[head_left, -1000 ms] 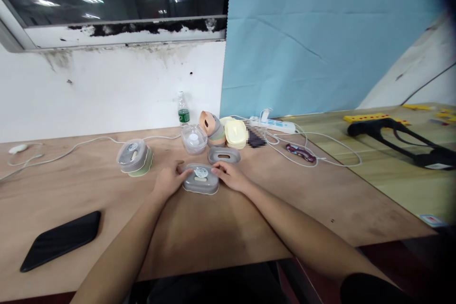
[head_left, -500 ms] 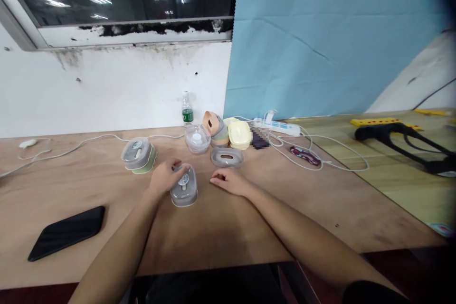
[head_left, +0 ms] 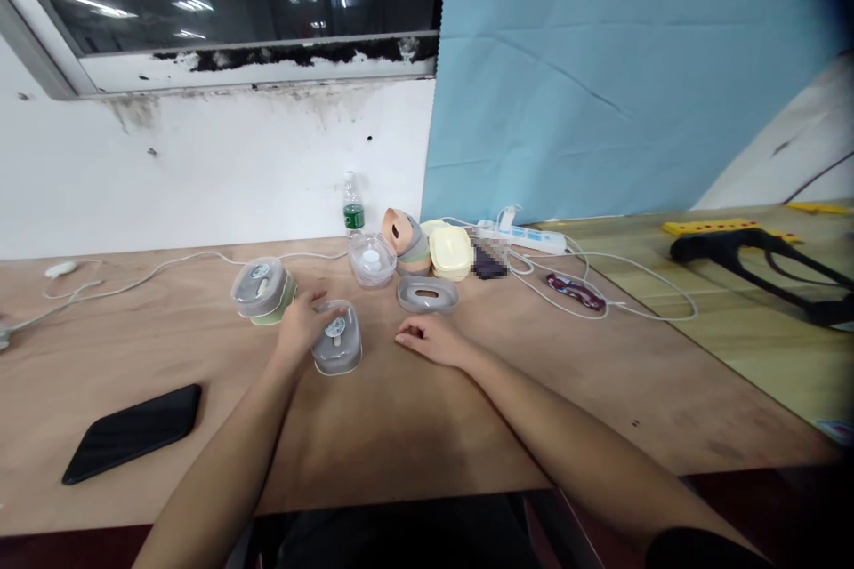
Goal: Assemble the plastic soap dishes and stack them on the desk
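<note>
Left hand grips grey lidded box, right hand rests loosely curled and empty beside it, stacked tubs just behind.

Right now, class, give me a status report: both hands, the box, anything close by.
Left hand on the grey box. Right hand flat on the table, empty. Lidded green box close beside the left hand.

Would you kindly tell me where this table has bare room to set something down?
Bare wood lies between the phone and the left hand, and right of the right hand below the cables. It is crowded behind the hands, around the containers.
</note>
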The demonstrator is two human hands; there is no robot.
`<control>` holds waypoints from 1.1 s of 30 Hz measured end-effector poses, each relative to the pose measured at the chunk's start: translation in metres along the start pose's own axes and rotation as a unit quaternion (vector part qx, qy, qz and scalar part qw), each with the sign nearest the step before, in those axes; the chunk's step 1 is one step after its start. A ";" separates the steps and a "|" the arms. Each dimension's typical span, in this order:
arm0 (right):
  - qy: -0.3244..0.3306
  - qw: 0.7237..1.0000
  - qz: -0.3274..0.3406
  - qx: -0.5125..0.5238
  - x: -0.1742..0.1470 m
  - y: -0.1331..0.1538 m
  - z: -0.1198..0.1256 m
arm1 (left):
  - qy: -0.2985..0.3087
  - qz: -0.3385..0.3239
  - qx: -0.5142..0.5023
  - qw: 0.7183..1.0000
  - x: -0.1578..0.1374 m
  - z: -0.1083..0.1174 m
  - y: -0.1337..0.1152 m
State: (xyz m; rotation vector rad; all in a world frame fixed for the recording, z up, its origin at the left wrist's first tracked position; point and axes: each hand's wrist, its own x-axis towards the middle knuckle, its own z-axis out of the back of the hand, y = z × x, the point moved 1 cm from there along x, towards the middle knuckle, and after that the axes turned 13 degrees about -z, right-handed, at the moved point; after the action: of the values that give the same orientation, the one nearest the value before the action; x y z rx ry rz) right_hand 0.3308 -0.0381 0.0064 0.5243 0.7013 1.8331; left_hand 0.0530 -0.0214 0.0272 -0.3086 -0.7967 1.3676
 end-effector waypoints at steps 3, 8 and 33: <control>-0.001 1.000 0.003 -0.001 0.001 -0.002 -0.001 | -0.083 -0.050 0.023 0.995 -0.002 0.007 -0.011; -0.005 1.000 -0.002 -0.006 0.000 -0.001 0.000 | -0.091 -0.084 0.077 0.989 -0.025 0.021 -0.034; -0.002 0.999 0.023 -0.041 -0.001 -0.001 0.001 | -0.035 -0.107 0.120 0.986 -0.063 -0.003 -0.019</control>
State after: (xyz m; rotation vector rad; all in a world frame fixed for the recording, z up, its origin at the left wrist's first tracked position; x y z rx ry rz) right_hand 0.3322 -0.0384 0.0060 0.4943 0.6130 1.8938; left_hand 0.0688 -0.0844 0.0165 0.0142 -0.6935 1.2605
